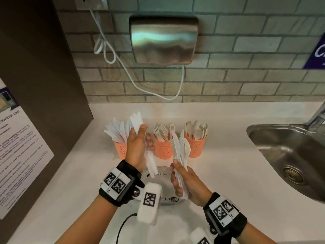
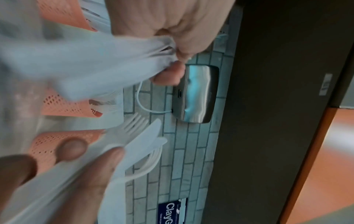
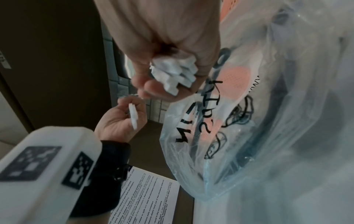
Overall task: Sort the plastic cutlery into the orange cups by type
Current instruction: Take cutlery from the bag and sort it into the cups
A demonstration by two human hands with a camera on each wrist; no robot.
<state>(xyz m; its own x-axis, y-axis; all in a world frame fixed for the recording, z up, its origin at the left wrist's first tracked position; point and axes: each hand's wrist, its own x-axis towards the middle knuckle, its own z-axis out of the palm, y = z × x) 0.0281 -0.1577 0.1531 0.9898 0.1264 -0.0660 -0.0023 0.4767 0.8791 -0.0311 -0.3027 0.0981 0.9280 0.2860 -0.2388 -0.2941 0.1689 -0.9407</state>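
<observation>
Three orange mesh cups stand in a row on the counter: the left cup [image 1: 120, 149] holds knives, the middle cup [image 1: 162, 148] forks, the right cup [image 1: 197, 146] spoons. My left hand [image 1: 142, 138] grips a bunch of white knives [image 1: 136, 119] upright, just in front of the left cup. My right hand [image 1: 175, 178] grips a mixed bundle of cutlery [image 1: 181, 150] by the handles; the handle ends [image 3: 174, 72] stick out of my fist. The left wrist view is blurred and shows the knives [image 2: 86, 60] and the mixed bundle [image 2: 138, 142].
A clear printed plastic bag [image 1: 161, 175] lies on the counter [image 1: 228, 173] under my hands. A steel sink [image 1: 288, 155] with a faucet [image 1: 316, 115] is at the right. A metal dispenser [image 1: 163, 39] and white cable [image 1: 123, 67] hang on the tiled wall. A dark cabinet [image 1: 44, 85] stands left.
</observation>
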